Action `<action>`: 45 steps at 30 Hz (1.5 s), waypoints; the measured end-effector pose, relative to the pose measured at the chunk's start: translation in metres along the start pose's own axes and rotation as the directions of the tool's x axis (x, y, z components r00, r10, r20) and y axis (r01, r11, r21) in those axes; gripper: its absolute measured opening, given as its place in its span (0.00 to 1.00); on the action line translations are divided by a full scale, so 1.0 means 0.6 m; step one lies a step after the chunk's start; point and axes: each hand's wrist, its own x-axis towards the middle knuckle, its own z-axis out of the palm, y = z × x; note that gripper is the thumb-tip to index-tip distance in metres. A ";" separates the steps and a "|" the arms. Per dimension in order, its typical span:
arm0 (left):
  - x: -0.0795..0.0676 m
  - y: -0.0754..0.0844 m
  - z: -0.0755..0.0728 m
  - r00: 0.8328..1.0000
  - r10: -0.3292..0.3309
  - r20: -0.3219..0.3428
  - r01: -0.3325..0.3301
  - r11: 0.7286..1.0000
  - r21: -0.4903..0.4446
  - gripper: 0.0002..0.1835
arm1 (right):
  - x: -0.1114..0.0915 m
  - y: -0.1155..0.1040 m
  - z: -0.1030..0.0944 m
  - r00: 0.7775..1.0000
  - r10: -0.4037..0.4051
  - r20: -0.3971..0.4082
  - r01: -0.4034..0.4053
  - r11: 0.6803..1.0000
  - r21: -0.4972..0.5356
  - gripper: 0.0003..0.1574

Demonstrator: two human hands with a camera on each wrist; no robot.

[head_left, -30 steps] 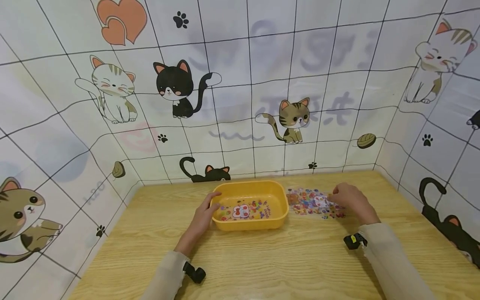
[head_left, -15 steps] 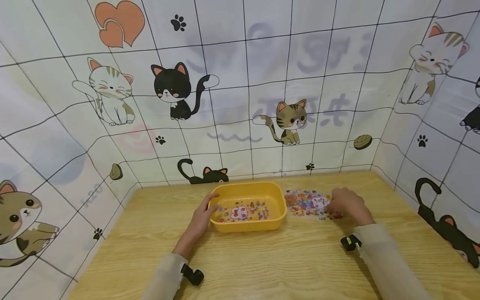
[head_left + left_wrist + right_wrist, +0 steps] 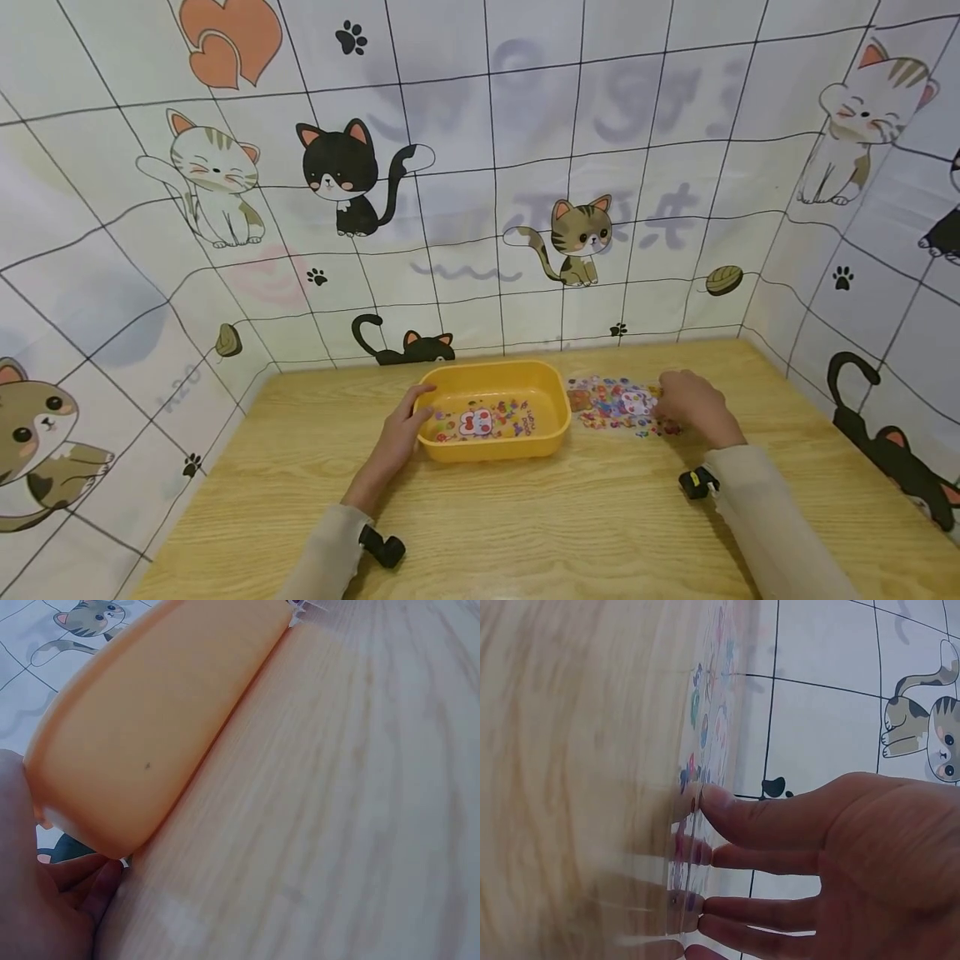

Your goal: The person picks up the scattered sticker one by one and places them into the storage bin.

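Observation:
My left hand [image 3: 399,432] holds the left end of a yellow plastic basin [image 3: 491,451], its fingertips over the rim in the head view. In the left wrist view, fingers [image 3: 94,889] of that hand curl at the corner of the basin [image 3: 150,727]. Just right of the basin, a clear, shiny sheet or lid with many small coloured pictures [image 3: 611,404] lies on the table. My right hand [image 3: 697,408] is over its right end. In the right wrist view, the spread fingertips and thumb [image 3: 718,801] touch this glossy surface; nothing is visible between them.
Inside the basin lie or are printed coloured pictures with a rabbit face [image 3: 476,422]. The wooden tabletop [image 3: 517,525] reaches a wall sheet [image 3: 465,200] with cat drawings at the back and both sides. Each wrist wears a small black camera [image 3: 382,546].
My right hand has lowered slightly onto the right end of the clear sheet and shifted a little left. My left hand stays on the basin. The head view has shifted slightly.

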 end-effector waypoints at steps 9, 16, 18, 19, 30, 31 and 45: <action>-0.001 0.006 0.001 1.000 -0.004 0.004 0.004 1.000 0.005 0.22 | -0.005 -0.004 0.000 0.999 -0.041 0.005 0.041 0.999 0.017 0.20; -0.003 0.010 0.000 1.000 -0.008 -0.009 0.008 1.000 0.012 0.22 | 0.005 -0.009 0.001 0.999 -0.046 -0.028 0.047 0.999 0.011 0.20; -0.002 0.010 0.000 1.000 -0.010 -0.007 0.010 1.000 0.010 0.22 | 0.007 -0.010 0.001 0.999 -0.042 -0.031 0.043 0.999 0.015 0.18; -0.002 0.010 0.000 1.000 -0.008 -0.004 0.008 1.000 0.011 0.22 | 0.008 -0.010 0.001 0.999 -0.040 -0.031 0.041 0.999 0.017 0.17; -0.005 0.009 -0.001 1.000 -0.010 0.004 0.010 1.000 0.009 0.23 | 0.010 -0.008 0.006 0.997 -0.033 -0.065 0.036 0.998 0.046 0.24; -0.005 0.010 -0.001 1.000 -0.010 0.004 0.010 1.000 0.007 0.22 | 0.009 -0.008 0.005 0.997 -0.035 -0.066 0.039 0.998 0.051 0.26; -0.005 0.007 -0.001 1.000 -0.006 -0.003 0.006 1.000 0.022 0.23 | 0.009 0.003 0.006 0.999 -0.050 -0.015 0.052 0.987 0.152 0.30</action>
